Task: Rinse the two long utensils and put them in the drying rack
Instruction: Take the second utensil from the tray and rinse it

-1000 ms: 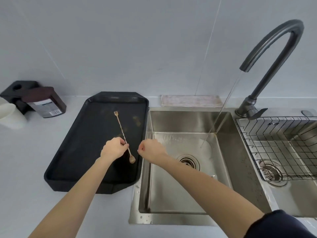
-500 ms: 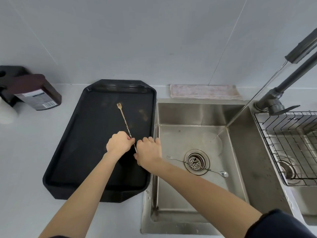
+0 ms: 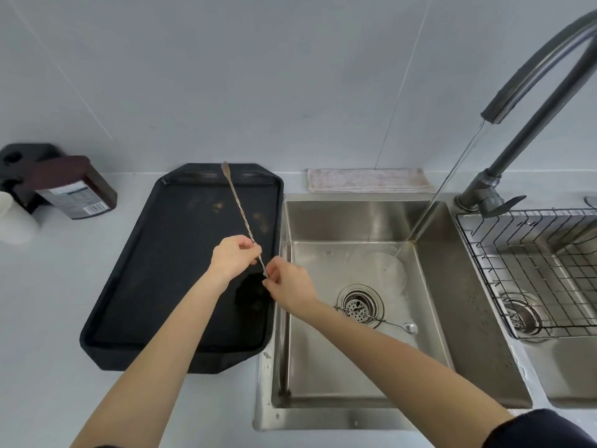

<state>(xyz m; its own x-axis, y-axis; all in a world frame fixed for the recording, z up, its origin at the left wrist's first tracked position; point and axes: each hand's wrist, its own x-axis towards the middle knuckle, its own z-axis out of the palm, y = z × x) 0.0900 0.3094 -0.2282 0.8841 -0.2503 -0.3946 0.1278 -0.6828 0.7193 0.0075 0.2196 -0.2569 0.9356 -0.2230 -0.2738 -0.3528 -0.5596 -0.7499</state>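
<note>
Head view | left hand [image 3: 234,256] and right hand [image 3: 288,283] both pinch the gold twisted utensil [image 3: 240,211] above the black tray [image 3: 135,286] | silver utensil [image 3: 379,320] lies across sink drain [image 3: 360,304] | drying rack [image 3: 533,270] at right

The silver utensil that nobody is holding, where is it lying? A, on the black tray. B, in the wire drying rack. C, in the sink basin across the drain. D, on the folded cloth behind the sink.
C: the silver utensil lies on the floor of the sink basin, its thin shaft crossing the drain.
</note>
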